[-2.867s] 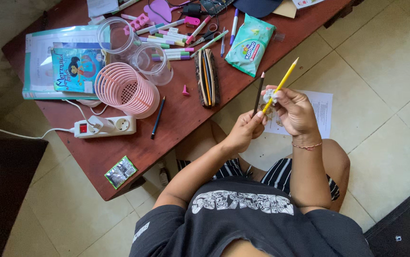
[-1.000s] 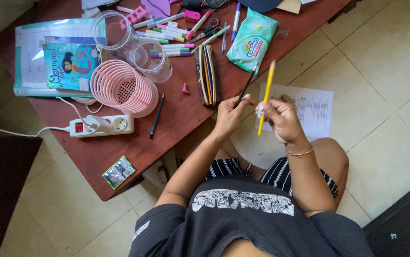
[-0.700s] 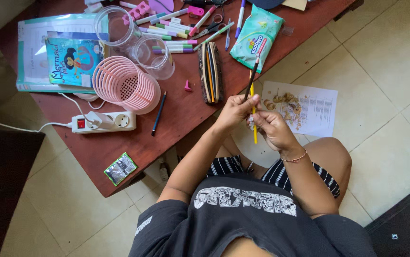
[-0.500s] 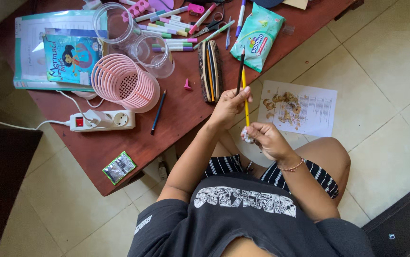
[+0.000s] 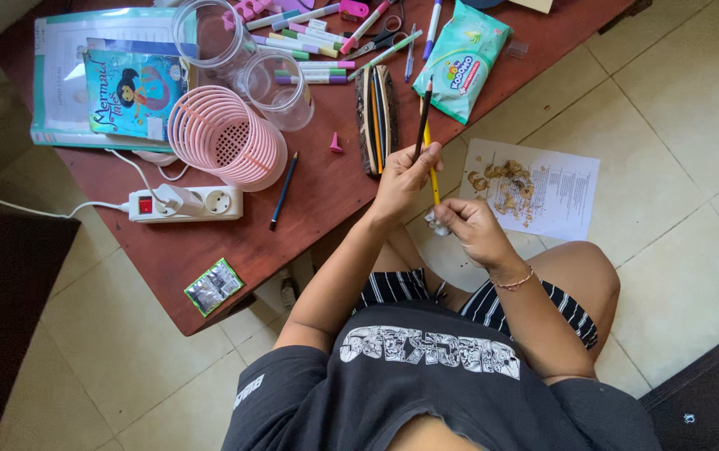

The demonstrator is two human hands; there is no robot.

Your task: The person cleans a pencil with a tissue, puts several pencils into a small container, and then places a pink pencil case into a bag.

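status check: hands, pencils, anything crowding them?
Left hand shut on dark pencil and yellow pencil. Right hand shut on small sharpener. Pencil case just beside, not touching.

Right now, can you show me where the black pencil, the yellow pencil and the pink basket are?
black pencil (image 5: 423, 117): head view, middle of its dark shaft above the left hand.
yellow pencil (image 5: 434, 177): head view, shaft between the two hands.
pink basket (image 5: 255, 154): head view, ribbed side wall.
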